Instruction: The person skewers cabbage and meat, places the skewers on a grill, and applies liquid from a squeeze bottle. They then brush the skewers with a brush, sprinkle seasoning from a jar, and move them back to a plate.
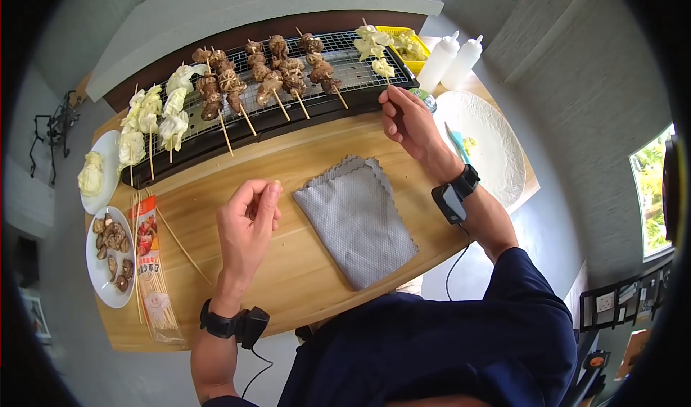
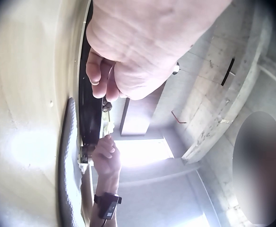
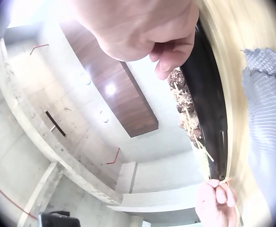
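At the grill's right end, my right hand (image 1: 410,123) pinches the lower stick end of a cabbage skewer (image 1: 373,43). The skewer's pale leaves lie on the wire rack. My left hand (image 1: 248,216) is raised above the wooden table, left of a folded grey cloth (image 1: 356,220), its fingers loosely curled and thumb near the index finger. No held thing shows in it. Along the black grill (image 1: 266,123) lie several browned mushroom skewers (image 1: 270,87), with more cabbage skewers (image 1: 147,112) at the left end. In the left wrist view the left palm (image 2: 142,52) hides part of the grill.
On the left are a plate with cabbage (image 1: 92,173), a bowl of mushroom pieces (image 1: 111,256) and a packet of bamboo sticks (image 1: 153,270). White squeeze bottles (image 1: 439,61), a yellow basket (image 1: 417,66) and a large white plate (image 1: 493,148) stand on the right.
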The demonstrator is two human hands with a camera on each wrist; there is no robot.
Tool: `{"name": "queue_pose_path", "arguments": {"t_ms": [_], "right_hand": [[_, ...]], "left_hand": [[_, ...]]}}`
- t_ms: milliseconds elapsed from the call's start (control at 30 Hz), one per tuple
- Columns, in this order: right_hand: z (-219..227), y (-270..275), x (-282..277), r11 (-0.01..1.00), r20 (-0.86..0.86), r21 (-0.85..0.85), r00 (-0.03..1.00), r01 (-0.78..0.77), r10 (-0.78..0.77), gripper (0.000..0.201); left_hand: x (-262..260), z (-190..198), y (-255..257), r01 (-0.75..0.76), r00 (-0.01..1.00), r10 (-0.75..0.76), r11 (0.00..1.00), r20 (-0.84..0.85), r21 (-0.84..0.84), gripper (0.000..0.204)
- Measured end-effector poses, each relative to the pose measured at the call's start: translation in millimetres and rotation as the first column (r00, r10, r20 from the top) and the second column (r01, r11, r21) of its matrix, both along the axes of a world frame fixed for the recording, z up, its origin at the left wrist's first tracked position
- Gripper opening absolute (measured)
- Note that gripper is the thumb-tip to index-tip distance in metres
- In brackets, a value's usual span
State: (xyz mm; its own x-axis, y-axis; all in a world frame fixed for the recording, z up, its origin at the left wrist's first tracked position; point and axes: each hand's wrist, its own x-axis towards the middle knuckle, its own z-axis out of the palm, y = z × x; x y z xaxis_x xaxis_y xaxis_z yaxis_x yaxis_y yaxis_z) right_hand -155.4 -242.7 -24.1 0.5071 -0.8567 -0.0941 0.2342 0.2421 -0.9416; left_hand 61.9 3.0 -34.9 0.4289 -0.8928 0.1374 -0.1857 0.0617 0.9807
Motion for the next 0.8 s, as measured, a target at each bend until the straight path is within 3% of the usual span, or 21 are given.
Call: {"name": "queue_pose_path", "arguments": {"t_ms": [200,400,567,633,700,800], "right_hand": [[-5.3,-5.6,-4.5,0.997,-0.051,0.066,0.998,0.031,-0.028,0.031],[-11.1,-1.5,-1.2,0.995,0.011,0.047,0.996,0.089,-0.089,0.044],[-12.2,28.0,6.8,0.943,0.212,0.319,0.977,-0.095,0.026,0.059],[-11.2,33.3,12.3,0.933,0.213,0.310,0.970,-0.182,0.118,0.058],[3.4,45.9,27.3,0.976,-0.060,0.173,0.988,-0.133,0.145,0.057],[4.8,33.5,38.9,0.963,-0.063,0.155,0.970,-0.221,0.233,0.053]], "left_hand": [[0.6,-3.5,-0.8,0.008,1.000,-0.008,1.000,0.005,0.009,0.020],[-1.5,-4.0,-1.8,-0.031,1.000,0.031,0.999,0.001,-0.031,0.021],[-1.1,-5.4,-1.7,-0.021,1.000,0.022,0.999,0.009,-0.039,0.022],[-1.4,-4.8,-1.7,-0.024,1.000,0.024,0.999,0.005,-0.036,0.022],[-1.6,-4.4,-1.4,-0.020,1.000,0.020,0.999,0.007,-0.032,0.021],[-1.3,-3.9,-1.5,-0.017,1.000,0.017,0.999,0.018,-0.042,0.021]]}}
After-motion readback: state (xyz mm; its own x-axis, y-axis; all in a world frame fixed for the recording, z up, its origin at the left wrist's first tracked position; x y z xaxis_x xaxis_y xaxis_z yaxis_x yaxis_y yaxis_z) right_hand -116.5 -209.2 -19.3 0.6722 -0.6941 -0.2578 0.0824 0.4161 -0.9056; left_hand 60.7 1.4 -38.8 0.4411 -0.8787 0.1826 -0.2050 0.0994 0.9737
